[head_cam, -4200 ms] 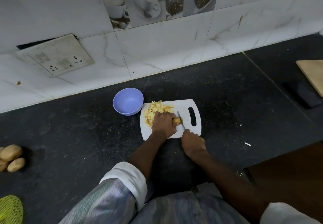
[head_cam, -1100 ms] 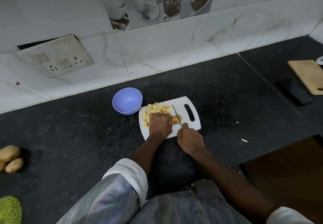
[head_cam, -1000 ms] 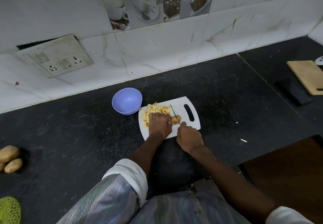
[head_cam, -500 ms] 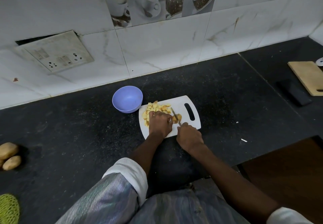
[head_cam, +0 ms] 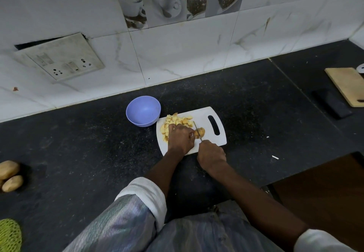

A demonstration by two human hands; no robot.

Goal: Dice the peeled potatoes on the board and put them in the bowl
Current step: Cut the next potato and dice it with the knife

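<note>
A white cutting board (head_cam: 208,144) lies on the black counter. On its left part sits a heap of yellow potato dice (head_cam: 177,121). My left hand (head_cam: 180,138) holds a peeled potato piece (head_cam: 201,132) steady with curled fingers. My right hand (head_cam: 211,154) grips a knife (head_cam: 197,131) whose blade stands across that piece. The lilac bowl (head_cam: 143,110) stands just left of the board and holds no dice that I can see.
Unpeeled potatoes (head_cam: 8,176) lie at the far left, with a green net bag (head_cam: 8,235) below them. A wooden board (head_cam: 348,85) and a dark flat object (head_cam: 331,104) sit at the right. A loose socket plate (head_cam: 59,57) hangs on the tiled wall.
The knife blade has shifted slightly along the potato piece between cuts. My left hand stays on the piece. The view has drifted a little.
</note>
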